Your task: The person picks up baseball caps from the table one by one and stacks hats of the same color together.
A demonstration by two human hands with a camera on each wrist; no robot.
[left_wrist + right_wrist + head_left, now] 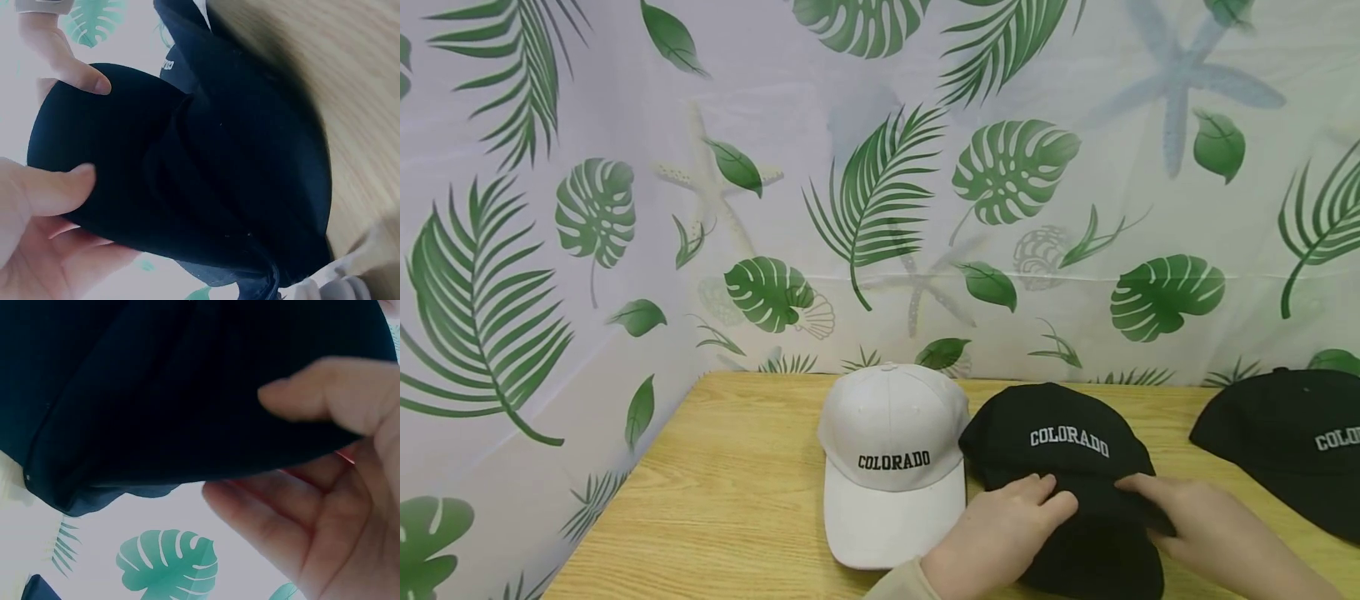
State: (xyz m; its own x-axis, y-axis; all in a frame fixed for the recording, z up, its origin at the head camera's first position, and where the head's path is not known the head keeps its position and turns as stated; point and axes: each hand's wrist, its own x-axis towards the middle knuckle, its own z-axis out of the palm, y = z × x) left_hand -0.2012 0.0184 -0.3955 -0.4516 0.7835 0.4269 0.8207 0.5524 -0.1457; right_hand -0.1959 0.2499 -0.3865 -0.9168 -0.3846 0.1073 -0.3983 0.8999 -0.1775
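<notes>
A black cap point(1067, 408) with white COLORADO lettering is on the wooden table, between both hands. My left hand point(1003, 533) pinches its brim from the left, thumb on one face and fingers on the other, as the left wrist view shows. On the right edge of the brim point(250, 437), my right hand point(337, 494) pinches in the same way. Lower in the head view, a dark curved brim point(1097, 554) shows below the hands; I cannot tell whether it belongs to the same cap. The left wrist view shows the cap's folds and a strap.
A white cap point(891, 425) with black COLORADO lettering stands close on the left, its brim toward me. Another black cap point(1285, 433) lies at the right, cut off by the frame. Behind the table point(722, 467) hangs a leaf-patterned cloth point(880, 333).
</notes>
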